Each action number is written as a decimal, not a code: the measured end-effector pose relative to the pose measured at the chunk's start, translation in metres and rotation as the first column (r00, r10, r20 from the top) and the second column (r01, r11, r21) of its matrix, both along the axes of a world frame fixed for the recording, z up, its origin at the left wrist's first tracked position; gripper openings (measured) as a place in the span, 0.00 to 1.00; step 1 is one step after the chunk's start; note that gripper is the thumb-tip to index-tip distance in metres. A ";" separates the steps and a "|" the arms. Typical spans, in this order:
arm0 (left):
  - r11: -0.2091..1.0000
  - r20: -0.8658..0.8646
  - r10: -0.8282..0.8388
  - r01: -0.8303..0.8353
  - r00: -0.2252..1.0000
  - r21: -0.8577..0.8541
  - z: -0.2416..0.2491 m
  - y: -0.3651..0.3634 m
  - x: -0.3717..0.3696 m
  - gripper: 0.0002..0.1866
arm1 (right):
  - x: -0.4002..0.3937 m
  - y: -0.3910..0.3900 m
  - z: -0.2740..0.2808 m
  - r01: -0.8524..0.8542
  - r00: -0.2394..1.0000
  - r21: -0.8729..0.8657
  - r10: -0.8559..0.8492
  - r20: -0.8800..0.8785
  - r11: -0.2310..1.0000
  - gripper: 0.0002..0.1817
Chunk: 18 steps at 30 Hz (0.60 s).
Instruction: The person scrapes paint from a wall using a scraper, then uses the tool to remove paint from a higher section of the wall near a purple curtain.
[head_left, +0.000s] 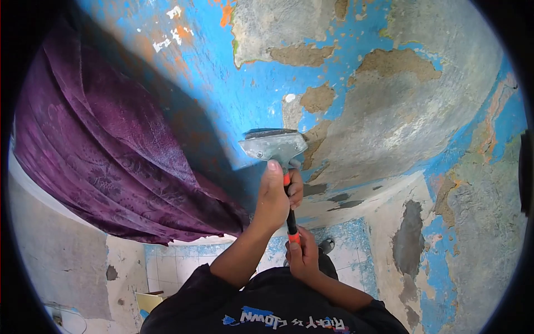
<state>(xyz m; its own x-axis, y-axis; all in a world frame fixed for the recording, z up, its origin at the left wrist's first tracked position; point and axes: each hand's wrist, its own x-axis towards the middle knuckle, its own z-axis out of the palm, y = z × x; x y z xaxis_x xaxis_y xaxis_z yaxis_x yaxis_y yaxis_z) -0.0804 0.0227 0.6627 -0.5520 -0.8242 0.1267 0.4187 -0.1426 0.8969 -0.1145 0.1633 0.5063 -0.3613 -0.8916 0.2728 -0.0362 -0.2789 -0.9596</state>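
A long-handled wall scraper point(272, 146) reaches up from my body, its wide grey head lying against or close over the peeling blue wall point(245, 94). Its handle is black with orange-red bands. My left hand point(276, 192) wraps the handle just under the head, the thumb stretched up along it. Lower down, near my chest, my right hand point(302, 257) grips the handle's end at the orange-red band. Beside the scraper head, the paint is gone in patches, baring brown and grey plaster point(318, 98).
A purple patterned cloth point(117, 150) hangs at the left, its lower edge near my left forearm. Pale floor tiles point(181, 267) below carry blue paint flakes. At the right, another wall point(473, 211) shows peeling blue paint and a dark grey patch point(409, 239).
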 end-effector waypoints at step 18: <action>0.995 0.026 -0.101 0.101 0.995 -0.004 -0.008 -0.007 0.005 0.36 | 0.003 -0.001 0.003 0.049 0.998 0.003 -0.049 0.029 0.999 0.22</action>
